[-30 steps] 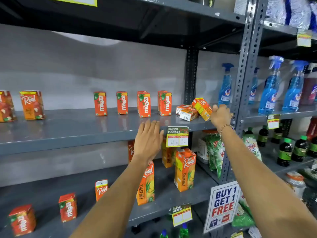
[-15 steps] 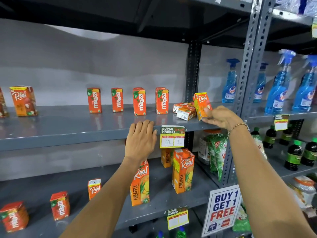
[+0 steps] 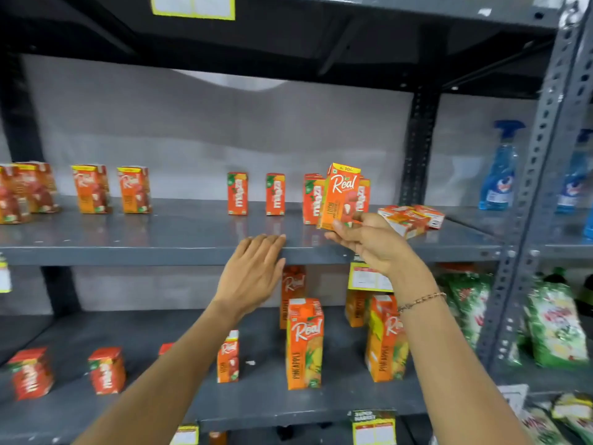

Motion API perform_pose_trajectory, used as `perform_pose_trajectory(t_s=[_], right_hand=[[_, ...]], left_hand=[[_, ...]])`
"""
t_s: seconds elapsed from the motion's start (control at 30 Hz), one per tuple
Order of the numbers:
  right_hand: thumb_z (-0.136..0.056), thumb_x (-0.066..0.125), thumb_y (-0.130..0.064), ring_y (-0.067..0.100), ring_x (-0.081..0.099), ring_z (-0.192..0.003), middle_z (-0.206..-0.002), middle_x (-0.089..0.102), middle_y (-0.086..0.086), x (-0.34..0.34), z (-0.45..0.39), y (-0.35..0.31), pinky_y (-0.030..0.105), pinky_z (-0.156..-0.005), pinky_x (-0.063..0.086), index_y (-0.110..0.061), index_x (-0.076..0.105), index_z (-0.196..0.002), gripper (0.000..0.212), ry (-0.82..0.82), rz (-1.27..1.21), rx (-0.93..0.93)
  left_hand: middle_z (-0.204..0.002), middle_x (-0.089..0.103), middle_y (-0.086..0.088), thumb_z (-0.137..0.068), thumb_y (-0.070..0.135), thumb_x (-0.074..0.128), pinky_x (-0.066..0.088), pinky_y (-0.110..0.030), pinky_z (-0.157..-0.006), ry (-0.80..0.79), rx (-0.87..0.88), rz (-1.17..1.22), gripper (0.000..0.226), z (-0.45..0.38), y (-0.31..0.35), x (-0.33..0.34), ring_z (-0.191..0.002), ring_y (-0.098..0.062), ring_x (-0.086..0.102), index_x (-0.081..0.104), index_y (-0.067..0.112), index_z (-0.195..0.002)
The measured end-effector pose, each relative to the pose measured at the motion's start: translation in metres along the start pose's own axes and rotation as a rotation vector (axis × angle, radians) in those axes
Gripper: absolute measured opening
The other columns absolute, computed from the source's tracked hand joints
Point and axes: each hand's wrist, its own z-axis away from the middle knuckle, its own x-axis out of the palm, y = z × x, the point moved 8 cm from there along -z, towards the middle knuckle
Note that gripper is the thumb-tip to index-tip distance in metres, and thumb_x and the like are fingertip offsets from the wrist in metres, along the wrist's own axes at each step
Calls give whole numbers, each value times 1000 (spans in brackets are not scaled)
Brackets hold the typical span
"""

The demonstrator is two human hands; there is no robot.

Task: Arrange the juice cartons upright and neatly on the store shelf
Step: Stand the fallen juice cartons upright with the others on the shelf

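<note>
My right hand (image 3: 372,239) grips a small orange Real litchi carton (image 3: 340,195) by its lower end, upright and lifted just above the grey middle shelf (image 3: 160,248). Behind it stand small red Maaza cartons (image 3: 237,193) in a spaced row. A few small cartons (image 3: 410,218) lie flat in a heap to the right of my hand. Several Real cartons (image 3: 91,188) stand at the shelf's left. My left hand (image 3: 253,274) rests flat, fingers spread, against the shelf's front edge.
The lower shelf (image 3: 263,403) holds tall Real pineapple cartons (image 3: 304,343) and small red cartons (image 3: 106,370). A perforated grey upright (image 3: 532,200) stands at the right, with blue spray bottles (image 3: 499,168) and green packets (image 3: 555,326) beyond it. Price tags (image 3: 369,279) hang from the shelf edges.
My right hand has lifted the Real litchi carton off the heap and carried it left, turning it upright. The view has shifted left. My left hand stays on the shelf edge.
</note>
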Motion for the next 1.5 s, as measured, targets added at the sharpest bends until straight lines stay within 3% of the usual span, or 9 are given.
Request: perform_pose_trajectory(t_s=[0.1,0.33,0.43,0.6,0.67,0.77,0.87,1.1,1.5], right_hand=[[-83,62,2,18,66,-90,-102,67,5,57,-10,5,28,-80,57,-9,59,-100,20,-99,-12,-7],[-78,68,2,23,64,-84,-104,64,12,194,-33,32,28,-80,53,0,58,-111,35,-214,42,23],[-78,67,4,25,63,-88,-96,64,10,253,-45,44,30,-82,53,-3,58,-100,24,-245,59,44],[-76,69,5,25,60,-96,-101,62,10,347,-71,60,37,-90,52,-12,50,-90,29,-230,140,45],[-74,72,1,20,59,-95,-103,61,6,379,-84,62,30,-83,54,-17,50,-87,32,-178,201,3],[-69,78,-9,21,59,-104,-115,64,4,421,-105,67,31,-88,52,-9,53,-111,49,-110,349,-49],[-63,83,-16,24,60,-110,-117,65,10,449,-124,76,38,-97,48,-7,53,-111,57,-46,490,-40],[-67,82,-27,22,59,-110,-119,64,4,485,-147,74,25,-79,42,-12,54,-114,57,55,764,-63],[-71,78,-27,25,57,-117,-126,61,8,490,-155,77,34,-96,46,-11,53,-122,59,31,873,-89]], left_hand=[[-113,66,-10,-95,33,34,35,-35,-95,-19,-101,-45,43,27,-67,-11,-103,-28,62,59,7,-117],[-106,66,-10,-99,42,17,41,-40,-90,-134,-308,-164,57,97,-217,-43,-98,-31,61,61,8,-107],[-105,68,-11,-98,41,23,42,-41,-90,-141,-357,-186,53,124,-271,-59,-97,-32,63,63,8,-106],[-102,70,-12,-99,42,17,40,-37,-91,-127,-370,-198,61,159,-348,-82,-94,-32,65,66,6,-104],[-102,70,-12,-99,45,11,40,-37,-91,-135,-371,-177,68,172,-374,-86,-95,-32,65,66,5,-105],[-109,67,-12,-99,46,9,37,-36,-95,-121,-390,-124,69,189,-408,-85,-103,-32,62,63,5,-111],[-113,66,-12,-99,41,20,32,-34,-99,-90,-359,-95,57,194,-427,-77,-107,-32,60,61,5,-114],[-106,64,-7,-100,38,18,33,-33,-87,33,-292,-70,52,196,-439,-66,-93,-27,59,60,8,-107],[-104,63,-9,-100,35,22,33,-33,-85,180,-230,-90,43,196,-443,-62,-93,-21,47,55,9,-107]])
